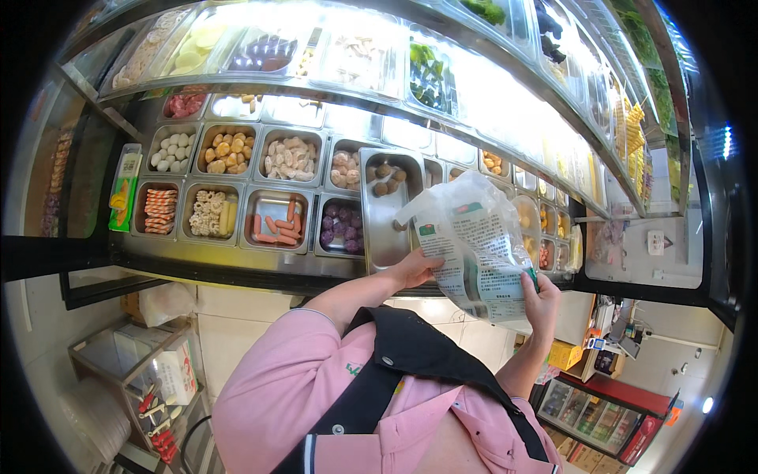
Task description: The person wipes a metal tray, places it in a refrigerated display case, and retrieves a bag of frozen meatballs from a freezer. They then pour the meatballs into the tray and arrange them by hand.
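A clear plastic food bag [482, 249] with printed writing is held over the counter's front edge. My left hand [419, 268] grips its left side, and my right hand [540, 296] pinches its lower right edge. Both hands are shut on the plastic. The bag's narrow upper left end reaches over a long steel pan [388, 252], which sits raised across the other pans. Several brown meatballs [386, 181] lie at the pan's far end, and one more brown ball [400, 225] is by the bag's end. Glare and folds hide whatever is inside the bag.
Around the long pan stand steel pans of sausages [278, 228], purple balls [341, 228] and white eggs [173, 149]. A metal-edged shelf [355, 98] with clear bins overhangs the pans. A green packet [125, 189] leans at the left; a red-topped display fridge [598, 415] stands lower right.
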Demonstrator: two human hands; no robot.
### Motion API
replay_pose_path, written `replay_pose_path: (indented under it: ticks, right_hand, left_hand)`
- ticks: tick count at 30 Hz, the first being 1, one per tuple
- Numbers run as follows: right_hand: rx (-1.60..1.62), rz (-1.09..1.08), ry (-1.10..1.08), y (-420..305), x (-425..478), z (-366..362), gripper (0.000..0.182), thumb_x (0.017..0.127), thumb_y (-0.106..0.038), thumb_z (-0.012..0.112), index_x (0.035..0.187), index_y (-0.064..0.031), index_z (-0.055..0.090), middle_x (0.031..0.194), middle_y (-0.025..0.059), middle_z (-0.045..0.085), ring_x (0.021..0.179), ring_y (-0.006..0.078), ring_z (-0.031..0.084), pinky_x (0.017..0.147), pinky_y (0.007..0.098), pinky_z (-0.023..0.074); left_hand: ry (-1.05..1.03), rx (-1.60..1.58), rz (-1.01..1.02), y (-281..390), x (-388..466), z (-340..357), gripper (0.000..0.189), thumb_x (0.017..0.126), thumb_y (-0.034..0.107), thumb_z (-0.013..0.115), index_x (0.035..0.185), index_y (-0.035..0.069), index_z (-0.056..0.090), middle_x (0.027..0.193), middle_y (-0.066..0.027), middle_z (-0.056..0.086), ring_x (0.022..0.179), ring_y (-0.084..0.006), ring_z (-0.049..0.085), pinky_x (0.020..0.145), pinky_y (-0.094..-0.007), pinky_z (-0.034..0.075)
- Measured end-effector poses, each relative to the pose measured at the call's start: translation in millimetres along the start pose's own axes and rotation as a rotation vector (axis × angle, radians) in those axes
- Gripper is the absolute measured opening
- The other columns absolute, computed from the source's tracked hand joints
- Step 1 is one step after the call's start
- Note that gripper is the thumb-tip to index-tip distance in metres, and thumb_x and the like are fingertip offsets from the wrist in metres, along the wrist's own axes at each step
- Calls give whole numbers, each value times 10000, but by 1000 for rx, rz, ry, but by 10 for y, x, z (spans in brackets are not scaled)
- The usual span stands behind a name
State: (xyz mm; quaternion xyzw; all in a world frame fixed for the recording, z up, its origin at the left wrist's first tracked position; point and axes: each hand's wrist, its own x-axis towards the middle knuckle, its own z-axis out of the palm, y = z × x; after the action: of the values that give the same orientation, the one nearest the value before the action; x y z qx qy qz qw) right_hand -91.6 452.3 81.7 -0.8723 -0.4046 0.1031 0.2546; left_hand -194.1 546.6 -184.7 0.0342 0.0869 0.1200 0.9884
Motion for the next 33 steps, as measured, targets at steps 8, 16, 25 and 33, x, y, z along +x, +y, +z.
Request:
replay_pose_path:
  ticks: [8, 16, 25, 33]
  right_hand:
    - [-44, 3, -10, 96, 6, -12, 265, 794, -196, 592, 673, 31, 523, 500, 36, 392, 532, 52, 339, 465, 243, 331]
    - [-41, 6, -24, 105, 19, -17, 277, 797, -200, 589, 657, 26, 509, 499, 41, 382, 526, 65, 328, 461, 254, 328]
    - [-90, 0, -25, 94, 32, -33, 302, 791, -204, 594, 632, 25, 479, 490, 56, 358, 511, 77, 310, 449, 263, 316]
    - [-12, -18, -16, 37, 115, 63, 263, 784, -203, 600, 695, 37, 538, 492, 65, 414, 508, 67, 336, 457, 258, 331]
  left_hand:
    - [25, 3, -12, 31, -31, 55, 360, 778, -21, 542, 1113, 91, 477, 1092, -31, 534, 1013, -176, 504, 896, -336, 387]
    - [19, 10, -12, 24, -10, 29, 349, 774, -24, 546, 1098, 95, 494, 1091, -25, 537, 1010, -171, 505, 897, -331, 384]
    - [0, -4, -9, -24, 12, -43, 343, 788, 10, 551, 1110, 108, 487, 1094, -34, 535, 1023, -178, 501, 896, -339, 392]
    - [-9, -88, -61, 121, -47, -66, 308, 856, 213, 482, 1149, 122, 450, 1119, -46, 523, 1052, -200, 487, 886, -376, 390]
